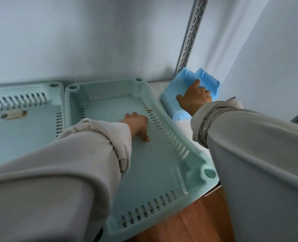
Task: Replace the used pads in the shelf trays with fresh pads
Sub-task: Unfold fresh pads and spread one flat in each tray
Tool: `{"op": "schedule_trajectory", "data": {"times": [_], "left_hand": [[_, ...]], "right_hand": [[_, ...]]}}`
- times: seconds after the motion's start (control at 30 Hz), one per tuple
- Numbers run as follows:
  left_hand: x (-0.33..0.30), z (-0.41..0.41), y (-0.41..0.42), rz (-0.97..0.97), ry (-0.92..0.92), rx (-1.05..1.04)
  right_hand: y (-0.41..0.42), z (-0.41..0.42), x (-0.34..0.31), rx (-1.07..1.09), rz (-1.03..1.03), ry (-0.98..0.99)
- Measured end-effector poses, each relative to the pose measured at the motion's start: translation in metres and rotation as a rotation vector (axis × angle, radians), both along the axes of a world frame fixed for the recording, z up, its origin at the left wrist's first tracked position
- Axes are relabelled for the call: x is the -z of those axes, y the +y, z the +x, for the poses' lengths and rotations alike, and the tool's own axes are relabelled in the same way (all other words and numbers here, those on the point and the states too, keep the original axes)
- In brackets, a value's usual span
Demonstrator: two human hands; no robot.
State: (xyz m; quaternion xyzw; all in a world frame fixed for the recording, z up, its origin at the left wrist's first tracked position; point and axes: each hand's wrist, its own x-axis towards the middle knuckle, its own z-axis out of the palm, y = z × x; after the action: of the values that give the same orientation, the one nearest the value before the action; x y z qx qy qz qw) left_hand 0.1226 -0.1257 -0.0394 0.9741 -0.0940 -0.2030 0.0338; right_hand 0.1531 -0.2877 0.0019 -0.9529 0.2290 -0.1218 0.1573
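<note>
Pads (183, 89), blue and folded in a loose stack, are lying at the right centre of the frame, on the white shelf (195, 131) just beside the right rim of the nearer tray, close under the slotted metal upright (191, 32) that is rising toward the upper right; my right hand (194, 100) is resting on top of that stack, the fingers curling over the upper fold and pinching into the blue material, the thumb spreading out to the left across it; I am gripping the pads there.

My left hand (138, 125) is lying inside the pale green tray (162, 173) at the centre of the frame, near its slotted right wall; the fingers are pointing away from me and down onto the tray floor, the thumb showing below them, and nothing is in that hand; whether the fingertips are pressing or only touching I cannot tell; it is lying relaxed and unclenched.

That tray is reaching from the middle of the frame down to the lower centre, its near corner overhanging the shelf edge above the brown wooden floor (193, 222); its floor is looking smooth and pale, and I cannot tell whether a pad is lining it.

At the left of the frame a second green tray (22, 135) is sitting just beside the first, rims nearly touching; a small pale and brownish scrap (15, 114) is lying on its floor near the slotted back wall.

Both my arms are wearing loose grey sleeves (57, 163), bunching at the wrists.
</note>
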Motion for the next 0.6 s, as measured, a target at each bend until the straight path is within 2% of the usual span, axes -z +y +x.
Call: {"op": "schedule_trajectory", "data": {"times": [0.13,0.23,0.37,0.5,0.6], "left_hand": [[-0.001,-0.001,0.001,-0.013,0.014,-0.009],[0.001,-0.002,0.004,-0.043,0.013,-0.018],[0.003,-0.002,0.003,-0.042,-0.004,-0.011],[0.003,-0.011,0.006,-0.066,-0.035,0.007],[-0.004,-0.024,0.01,-0.143,-0.002,0.014]], "right_hand": [[0.002,0.003,0.005,-0.057,-0.227,-0.194],[0.005,0.002,0.008,-0.129,-0.341,-0.199],[0.002,-0.005,0.014,-0.223,-0.132,-0.202],[0.003,-0.017,0.004,-0.136,0.001,-0.408],[0.009,-0.025,-0.01,-0.139,0.015,-0.494]]}}
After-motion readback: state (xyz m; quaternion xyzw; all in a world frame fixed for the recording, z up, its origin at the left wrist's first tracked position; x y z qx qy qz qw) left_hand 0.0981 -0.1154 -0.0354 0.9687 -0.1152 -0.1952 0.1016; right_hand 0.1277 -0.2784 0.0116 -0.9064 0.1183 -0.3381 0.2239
